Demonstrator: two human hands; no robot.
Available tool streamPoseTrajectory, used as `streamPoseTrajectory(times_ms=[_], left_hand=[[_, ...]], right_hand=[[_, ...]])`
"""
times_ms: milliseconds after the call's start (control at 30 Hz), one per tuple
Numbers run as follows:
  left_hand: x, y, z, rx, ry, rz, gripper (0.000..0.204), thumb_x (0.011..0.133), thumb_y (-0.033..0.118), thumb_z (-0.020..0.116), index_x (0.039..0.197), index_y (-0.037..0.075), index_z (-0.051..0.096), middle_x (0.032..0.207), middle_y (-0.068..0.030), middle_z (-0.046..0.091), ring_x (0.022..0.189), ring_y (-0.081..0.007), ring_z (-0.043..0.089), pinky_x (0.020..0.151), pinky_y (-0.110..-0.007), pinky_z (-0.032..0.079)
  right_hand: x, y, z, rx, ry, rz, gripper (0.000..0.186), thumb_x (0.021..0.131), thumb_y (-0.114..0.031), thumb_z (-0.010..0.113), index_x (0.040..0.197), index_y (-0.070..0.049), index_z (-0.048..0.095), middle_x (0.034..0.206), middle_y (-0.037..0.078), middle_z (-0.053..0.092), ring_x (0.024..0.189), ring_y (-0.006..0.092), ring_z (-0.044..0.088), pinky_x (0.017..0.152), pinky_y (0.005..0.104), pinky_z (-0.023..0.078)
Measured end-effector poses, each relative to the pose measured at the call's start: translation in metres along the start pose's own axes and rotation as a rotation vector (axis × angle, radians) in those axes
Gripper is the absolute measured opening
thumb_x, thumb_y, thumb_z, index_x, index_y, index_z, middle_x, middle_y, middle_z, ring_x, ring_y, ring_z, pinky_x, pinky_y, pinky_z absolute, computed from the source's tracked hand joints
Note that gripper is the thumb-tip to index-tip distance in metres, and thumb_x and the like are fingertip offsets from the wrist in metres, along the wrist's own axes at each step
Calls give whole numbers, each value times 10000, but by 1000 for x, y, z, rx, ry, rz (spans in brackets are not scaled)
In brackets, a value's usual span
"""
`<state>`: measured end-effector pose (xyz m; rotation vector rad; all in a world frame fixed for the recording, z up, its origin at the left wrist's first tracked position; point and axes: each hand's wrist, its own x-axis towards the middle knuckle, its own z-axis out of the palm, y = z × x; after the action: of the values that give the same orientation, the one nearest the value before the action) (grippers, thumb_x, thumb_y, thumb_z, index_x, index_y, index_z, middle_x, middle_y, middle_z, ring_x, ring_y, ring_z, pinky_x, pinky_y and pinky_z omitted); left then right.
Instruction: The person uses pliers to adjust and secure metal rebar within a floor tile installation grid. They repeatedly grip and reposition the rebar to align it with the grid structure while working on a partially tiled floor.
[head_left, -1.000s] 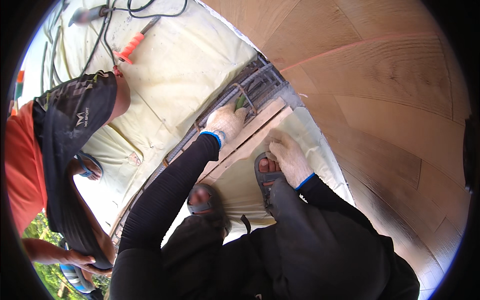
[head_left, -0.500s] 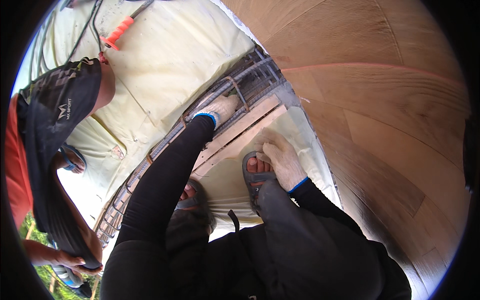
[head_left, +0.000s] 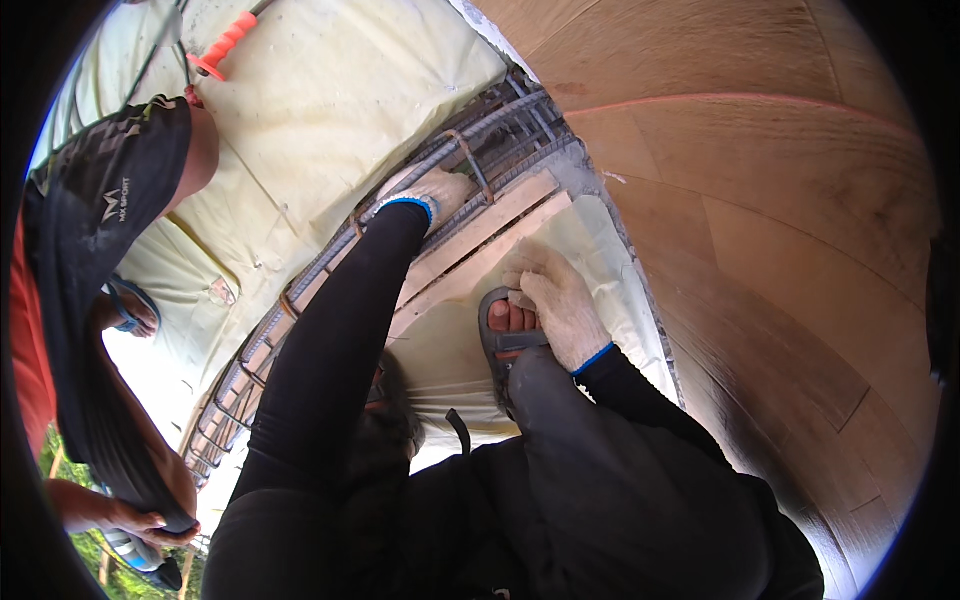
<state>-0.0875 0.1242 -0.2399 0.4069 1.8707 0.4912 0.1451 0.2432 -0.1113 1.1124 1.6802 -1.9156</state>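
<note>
the rebar cage (head_left: 300, 290) runs as a long band from beside the left hand (head_left: 430, 192) down and back toward the person's left side, long axis diagonal. left hand, gloved, arm stretched forward, curls over a top bar. right hand (head_left: 555, 300) lies flat, fingers loose, on the pale sheet (head_left: 440, 350) beside the sandalled foot (head_left: 505, 330), gripping nothing. wooden strip (head_left: 480, 235) between the hands.

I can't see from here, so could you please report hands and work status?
Left hand gloved, resting on the rebar cage. Right hand gloved, flat on the wooden strip beside sandalled foot. Co-worker crouched left.
</note>
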Motion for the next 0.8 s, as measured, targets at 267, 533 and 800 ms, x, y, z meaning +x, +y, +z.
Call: streamPoseTrajectory(times_ms=[267,533,800], left_hand=[[18,7,5,341,311,-147,461,1041,469,645,1389,188,756,1355,-156,770,1244,-385,743,1010,-488,618],[19,-4,13,341,443,-120,292,1012,259,630,1142,144,865,1203,-169,822,1139,-376,796,931,-505,649],[31,-13,18,389,384,-82,307,1035,259,604,1152,127,855,1221,-192,810,1143,-392,788,942,-485,646]], right_hand=[[4,6,4,64,-12,-8,541,1091,-99,531,1610,31,450,1490,179,616,1334,248,627,1121,376,540],[4,5,2,46,-11,5,512,1109,-92,531,1603,27,462,1472,173,631,1307,247,649,1104,369,543],[4,3,3,112,15,20,519,1096,-103,541,1594,27,469,1458,177,637,1286,244,660,1058,357,557]])
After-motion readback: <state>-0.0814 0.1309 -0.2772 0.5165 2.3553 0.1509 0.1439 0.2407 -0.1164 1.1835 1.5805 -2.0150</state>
